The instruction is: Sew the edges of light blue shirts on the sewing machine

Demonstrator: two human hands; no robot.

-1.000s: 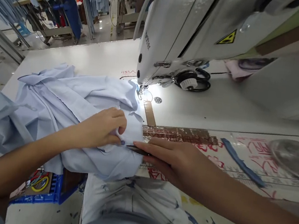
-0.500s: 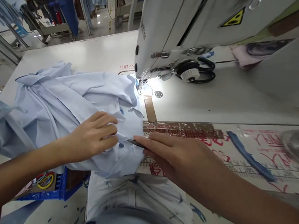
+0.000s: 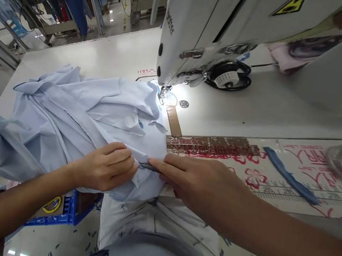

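Observation:
A light blue garment piece (image 3: pixel 97 109) lies in folds over the sewing table, its right end spread below the machine's needle area. My left hand (image 3: pixel 106 167) is closed, thumb and fingers pinching a fold of this cloth near its front edge. Facing it, my right hand (image 3: pixel 184 170) grips a slim, dark, pointed metal tool (image 3: pixel 150 167), which may be tweezers or thread snips. The tool's tip is at the cloth beside my left fingertips. My right fingers hide most of the tool.
The white sewing machine head (image 3: pixel 187 33) rises behind the cloth, its presser foot (image 3: pixel 164 91) lit. A blue fabric strip (image 3: pixel 291 176) lies on the marked ruler tape at right. Below left is a blue crate (image 3: pixel 73 211) with yellow-handled scissors (image 3: pixel 52 204).
My left hand has lowered slightly and closed on a fold of cloth. The pointed tool has moved left, its tip now against the fabric near my left fingers. The view has shifted slightly.

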